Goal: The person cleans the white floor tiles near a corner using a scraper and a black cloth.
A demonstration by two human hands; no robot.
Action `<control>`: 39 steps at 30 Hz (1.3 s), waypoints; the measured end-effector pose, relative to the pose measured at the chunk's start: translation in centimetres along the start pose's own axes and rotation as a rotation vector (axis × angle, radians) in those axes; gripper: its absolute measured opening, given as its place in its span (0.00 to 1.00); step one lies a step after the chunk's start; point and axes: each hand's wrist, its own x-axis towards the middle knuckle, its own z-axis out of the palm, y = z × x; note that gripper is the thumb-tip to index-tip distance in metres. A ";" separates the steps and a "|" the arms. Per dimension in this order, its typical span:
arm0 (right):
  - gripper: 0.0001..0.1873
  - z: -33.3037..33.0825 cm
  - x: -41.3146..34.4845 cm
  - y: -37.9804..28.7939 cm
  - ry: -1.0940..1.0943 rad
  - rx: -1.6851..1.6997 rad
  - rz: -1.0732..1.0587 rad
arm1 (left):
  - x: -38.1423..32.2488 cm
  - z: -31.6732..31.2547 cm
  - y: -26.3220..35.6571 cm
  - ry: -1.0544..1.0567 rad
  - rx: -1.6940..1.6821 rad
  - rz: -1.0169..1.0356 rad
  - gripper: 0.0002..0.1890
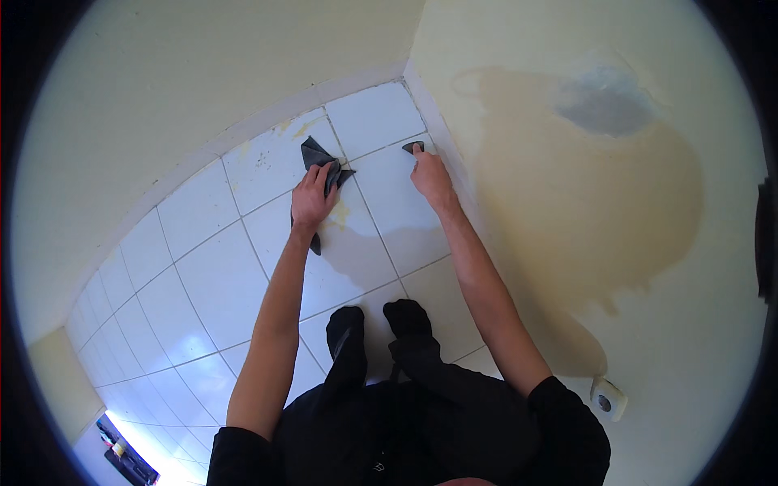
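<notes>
My left hand (312, 197) grips a bunched dark grey cloth (316, 153) on the white floor tiles (298, 234); folds of it stick out above and below the hand. My right hand (430, 173) reaches to the floor beside the skirting, with a finger on a small dark flat piece (413, 147), whose material I cannot tell. Yellowish smears (337, 215) mark the tiles near the cloth, and more of them, with dark specks, lie by the left wall's skirting.
Pale skirting (428, 109) runs along both walls to the corner. A grey patch (606, 106) shows on the right wall, above my shadow. A wall socket (609, 400) sits low on the right. My black-socked feet (407, 317) stand on the tiles. Dark items (127, 455) lie far at lower left.
</notes>
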 end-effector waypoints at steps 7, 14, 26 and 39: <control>0.23 -0.1 0.4 0.0 0.012 0.006 -0.048 | 0.0 0.0 -0.1 0.051 0.020 0.037 0.25; 0.26 0.3 0.1 0.1 0.012 -0.022 -0.053 | 0.1 0.1 0.1 0.009 -0.017 0.002 0.26; 0.22 -0.6 -0.2 -1.5 -0.079 -0.058 0.003 | 0.1 -0.1 0.3 -0.005 0.018 0.006 0.25; 0.20 -0.9 -0.5 -1.2 -0.002 -0.050 0.055 | 0.0 0.0 0.1 0.020 -0.001 0.011 0.25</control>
